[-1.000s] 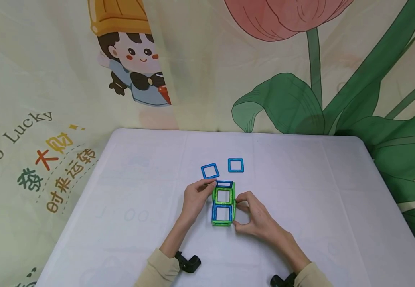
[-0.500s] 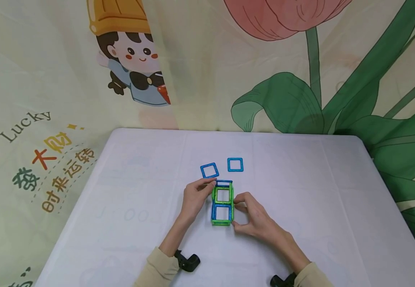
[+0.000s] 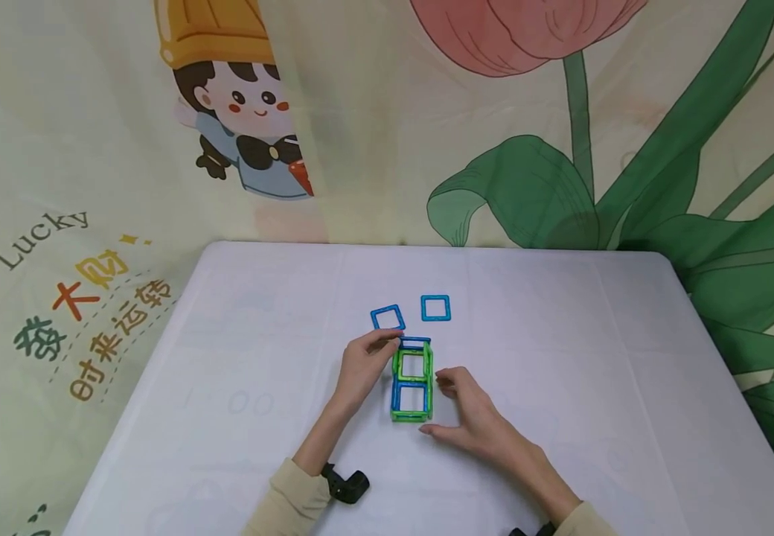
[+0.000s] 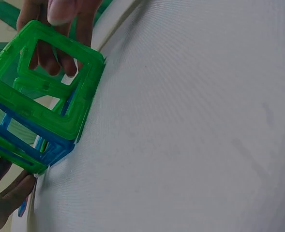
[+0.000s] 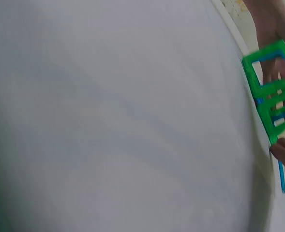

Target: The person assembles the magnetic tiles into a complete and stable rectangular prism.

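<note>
A block of joined green and blue magnetic tiles [image 3: 413,381], square frames with open centres, lies on the white table in the head view. At its far left corner my left hand [image 3: 363,370] pinches the edge between thumb and fingers. My right hand [image 3: 477,413] is just off the block's right side, thumb and fingers spread apart, with a small gap to the tiles. The left wrist view shows the green end tile [image 4: 79,113] up close, right-hand fingers [image 4: 48,60] visible through it. In the right wrist view, the tile block [image 5: 268,96] is partly cut off.
Two loose blue square tiles lie beyond the block: one tilted tile [image 3: 388,318] near the left fingertips and one straight tile [image 3: 436,307] to its right. A printed curtain [image 3: 360,149] hangs behind the table's far edge [image 3: 528,251].
My right hand has come off the block's right side and its thumb and fingers have spread wider. My left hand keeps its place at the far left corner. The head view has shifted slightly.
</note>
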A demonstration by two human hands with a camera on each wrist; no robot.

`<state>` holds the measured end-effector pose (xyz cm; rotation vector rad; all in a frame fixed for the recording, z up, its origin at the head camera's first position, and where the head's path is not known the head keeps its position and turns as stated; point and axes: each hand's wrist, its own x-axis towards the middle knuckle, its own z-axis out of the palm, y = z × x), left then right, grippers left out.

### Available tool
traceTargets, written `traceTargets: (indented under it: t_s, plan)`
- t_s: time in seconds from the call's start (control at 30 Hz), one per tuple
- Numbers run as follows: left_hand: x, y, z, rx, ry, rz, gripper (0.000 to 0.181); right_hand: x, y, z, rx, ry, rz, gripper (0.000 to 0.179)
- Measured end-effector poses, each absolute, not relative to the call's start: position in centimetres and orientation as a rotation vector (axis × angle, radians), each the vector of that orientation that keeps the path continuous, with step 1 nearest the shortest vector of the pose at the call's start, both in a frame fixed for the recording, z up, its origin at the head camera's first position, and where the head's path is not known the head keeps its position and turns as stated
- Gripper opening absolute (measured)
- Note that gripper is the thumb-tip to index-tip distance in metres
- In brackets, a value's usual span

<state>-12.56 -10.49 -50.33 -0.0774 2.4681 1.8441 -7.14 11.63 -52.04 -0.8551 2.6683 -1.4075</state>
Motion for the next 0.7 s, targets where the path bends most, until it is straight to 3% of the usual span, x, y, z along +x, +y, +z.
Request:
traceTargets:
  t_s: [0.7]
  plan:
    - [-12.8, -10.8, -50.3, -0.136, 2.520, 1.790, 0.025, -6.1, 11.3, -51.9, -0.613, 2.916, -1.293, 0.061]
